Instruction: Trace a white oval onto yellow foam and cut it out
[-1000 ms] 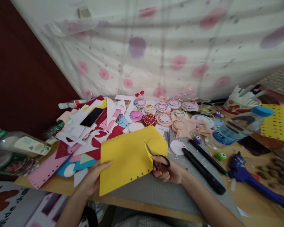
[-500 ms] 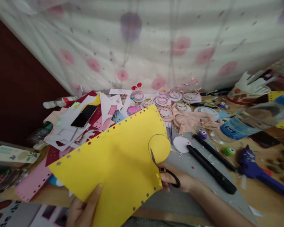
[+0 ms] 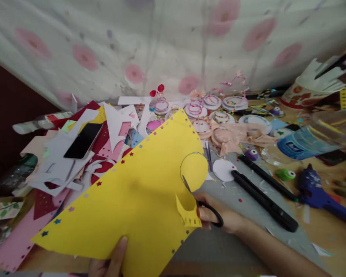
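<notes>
My left hand (image 3: pixel 111 259) pinches the near edge of a large yellow sheet of paper (image 3: pixel 141 192) with star-shaped marks along its borders. In my right hand (image 3: pixel 212 209) is a pair of black-handled scissors (image 3: pixel 216 216), its blades at the lower left of a drawn circle (image 3: pixel 193 171). The circle's right side is cut free of the sheet, and its left side still joins it along a pencil line. A cut flap of yellow paper (image 3: pixel 187 209) curls up beside my right fingers. A white paper disc (image 3: pixel 224 170) lies just right of the sheet.
A black utility knife (image 3: pixel 263 200), a black pen (image 3: pixel 266 177) and a blue glue gun (image 3: pixel 320 192) lie on the right. Behind them is a tilted water bottle (image 3: pixel 305 142). Paper scraps and a phone (image 3: pixel 83 141) cover the left. Decorated discs (image 3: pixel 196 109) line the back.
The scissors have cut further along the circle's lower edge, and the yellow flap now curls up more. My view has shifted a little, tilting the sheet's left corner lower.
</notes>
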`<state>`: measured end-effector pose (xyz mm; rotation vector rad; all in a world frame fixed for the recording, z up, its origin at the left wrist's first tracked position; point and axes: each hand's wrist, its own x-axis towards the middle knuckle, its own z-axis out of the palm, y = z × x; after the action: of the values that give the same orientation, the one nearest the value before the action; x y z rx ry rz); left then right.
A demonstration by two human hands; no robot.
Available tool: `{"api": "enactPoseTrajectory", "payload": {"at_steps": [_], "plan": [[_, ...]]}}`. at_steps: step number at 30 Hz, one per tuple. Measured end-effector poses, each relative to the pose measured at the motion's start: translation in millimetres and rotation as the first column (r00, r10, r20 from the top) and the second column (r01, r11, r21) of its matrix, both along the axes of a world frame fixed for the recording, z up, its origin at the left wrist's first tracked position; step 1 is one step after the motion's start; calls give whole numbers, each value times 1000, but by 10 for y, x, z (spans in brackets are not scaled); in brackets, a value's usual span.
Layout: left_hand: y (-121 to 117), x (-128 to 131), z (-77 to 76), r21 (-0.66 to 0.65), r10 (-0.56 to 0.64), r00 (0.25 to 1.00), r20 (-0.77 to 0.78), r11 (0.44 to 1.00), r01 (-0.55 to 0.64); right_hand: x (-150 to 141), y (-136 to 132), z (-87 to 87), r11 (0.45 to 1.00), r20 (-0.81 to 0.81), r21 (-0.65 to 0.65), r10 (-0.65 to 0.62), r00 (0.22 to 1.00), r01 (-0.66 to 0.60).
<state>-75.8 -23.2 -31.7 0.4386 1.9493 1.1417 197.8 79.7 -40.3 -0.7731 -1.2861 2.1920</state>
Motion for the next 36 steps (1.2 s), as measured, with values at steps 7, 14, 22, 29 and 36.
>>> {"api": "enactPoseTrajectory", "payload": {"at_steps": [7,14,22,29,36], "plan": [[71,38,-10,72,-68,994,-87,995,74,-3,-24,-37,999,1,-28,-30,1000,30],[39,82,32,98,-59,987,-150,992,74,-18,-42,-32,996,-82,-89,-38,996,30],[38,95,113,84,-77,981,-178,992,93,-29,-49,-47,985,-111,-171,-20,994,1],[10,58,85,102,-84,974,-212,989,107,-37,-47,-34,987,-85,-156,-40,996,27],[-8,-209,69,30,-164,971,-175,985,172,-50,-33,16,993,-93,-122,-10,996,-1]]}}
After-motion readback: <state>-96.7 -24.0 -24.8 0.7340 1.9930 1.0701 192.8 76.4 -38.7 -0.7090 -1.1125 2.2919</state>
